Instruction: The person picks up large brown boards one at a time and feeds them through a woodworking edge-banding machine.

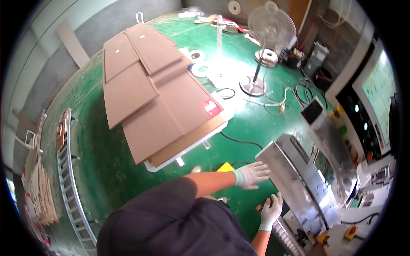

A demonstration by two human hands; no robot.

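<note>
- Currently, the white-gloved left hand is released and empty, fingers extended toward the long, silver sheet-metal machine housing at front right; contact cannot be confirmed.
- White-gloved right hand: apparently empty, fingers raised, near the housing.
- Housing: probably heavy, rigid, slippery; best hold, its long near edge.
- Left forearm reaches rightward; right forearm rises from the lower edge.
</note>
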